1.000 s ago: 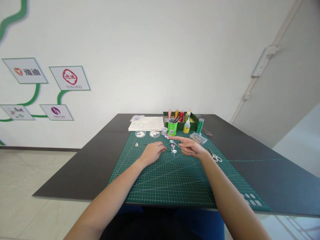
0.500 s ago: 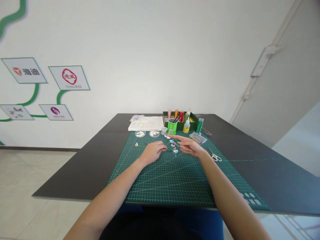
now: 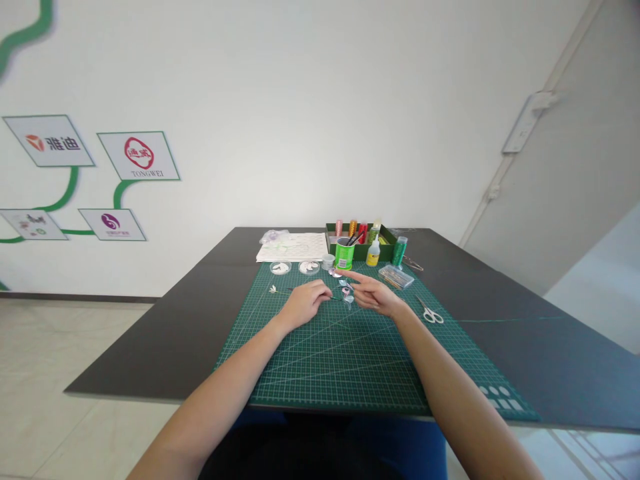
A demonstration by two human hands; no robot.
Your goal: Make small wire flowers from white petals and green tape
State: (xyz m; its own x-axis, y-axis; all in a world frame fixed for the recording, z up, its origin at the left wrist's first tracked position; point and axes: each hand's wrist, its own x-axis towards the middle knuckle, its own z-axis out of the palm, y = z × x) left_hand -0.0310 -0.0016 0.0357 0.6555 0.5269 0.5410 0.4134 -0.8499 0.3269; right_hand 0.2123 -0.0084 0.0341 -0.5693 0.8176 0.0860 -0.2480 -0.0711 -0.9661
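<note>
My left hand (image 3: 306, 303) rests over the cutting mat with its fingertips pinched on the thin green stem (image 3: 337, 298) of a small craft flower. The flower's pale, bluish-lilac petals (image 3: 349, 299) lie between my two hands. My right hand (image 3: 374, 293) is just right of the petals. Its index finger stretches left, and the other fingers curl in; anything between them is too small to make out. Beyond that fingertip lies a small lilac piece (image 3: 334, 273). Left of my left hand, a white-tipped flower stem (image 3: 273, 289) lies on the mat.
The green cutting mat (image 3: 340, 373) covers the middle of the black table (image 3: 190, 320). Behind my hands stand two shallow dishes (image 3: 281, 268), a green can (image 3: 345, 255), a glue bottle (image 3: 373, 253) and a box of thread spools (image 3: 333, 230). Scissors (image 3: 431, 315) and a clear case (image 3: 397, 276) are at right.
My right hand has shifted slightly left and down, closer to the flower. My left hand has drawn slightly left, and the flower has turned and moved a little with the stem.
</note>
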